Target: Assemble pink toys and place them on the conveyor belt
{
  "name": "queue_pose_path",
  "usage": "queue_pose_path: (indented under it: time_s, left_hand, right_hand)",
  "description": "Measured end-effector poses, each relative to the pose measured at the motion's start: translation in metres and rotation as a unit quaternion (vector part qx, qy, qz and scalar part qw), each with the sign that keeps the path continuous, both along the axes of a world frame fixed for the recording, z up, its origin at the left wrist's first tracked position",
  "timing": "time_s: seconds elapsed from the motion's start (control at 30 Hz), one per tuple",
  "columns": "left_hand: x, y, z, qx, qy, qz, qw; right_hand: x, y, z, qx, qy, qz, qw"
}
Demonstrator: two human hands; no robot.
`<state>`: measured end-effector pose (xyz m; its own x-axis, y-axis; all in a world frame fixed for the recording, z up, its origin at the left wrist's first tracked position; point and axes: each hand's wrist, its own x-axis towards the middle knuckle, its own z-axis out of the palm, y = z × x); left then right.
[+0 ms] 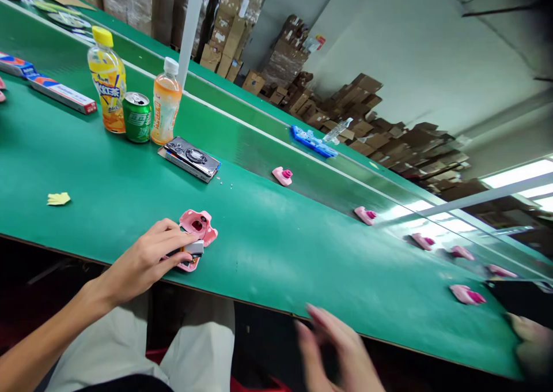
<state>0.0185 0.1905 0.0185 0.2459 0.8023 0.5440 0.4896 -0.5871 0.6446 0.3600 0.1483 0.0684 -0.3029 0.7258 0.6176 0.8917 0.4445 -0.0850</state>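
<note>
Stacked cardboard cartons [345,115] rise beyond a long green counter [259,259]. On it stand a yellow-capped bottle [107,80] labelled in Chinese, with 红茶 legible, a green can [137,117] and an orange drink bottle [166,106], all near a black phone case [192,158]. Small pink pieces [466,294] lie along the right. Near the front edge, the curled left hand [144,262] grips a silver-grey part [194,248] against a pink polka-dot piece [197,223]. The right hand [332,349], blurred past the edge, has its fingers spread; whether it holds anything cannot be told.
</note>
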Motion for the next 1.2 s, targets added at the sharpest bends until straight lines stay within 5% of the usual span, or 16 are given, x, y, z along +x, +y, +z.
queue_pose_path:
  time_s: [0.13,0.23,0.53,0.67,0.83,1.2]
  left_hand:
    - [-0.001,0.002,0.000,-0.025,0.018,-0.012,0.999]
    - [0.000,0.003,0.000,-0.015,0.024,-0.003,1.000]
    - [-0.006,0.003,0.004,0.001,0.048,-0.016,0.999]
    - [-0.013,0.001,0.002,-0.058,0.047,0.018,0.997]
    - [0.001,0.007,-0.001,-0.045,0.096,0.058,0.993]
    - [0.014,0.006,-0.006,-0.040,0.071,0.127,0.989]
  right_hand:
    - [-0.111,0.065,0.011,-0.111,-0.050,0.298,0.947]
    - [-0.146,0.088,0.004,-0.145,-0.055,0.368,0.917]
    - [-0.131,0.080,-0.012,-0.103,0.046,0.329,0.938]
    - [-0.136,0.081,-0.008,-0.150,0.117,0.286,0.939]
    - [-0.140,0.076,-0.012,-0.159,0.158,0.285,0.932]
    - [-0.144,0.054,-0.038,-0.127,0.091,0.231,0.960]
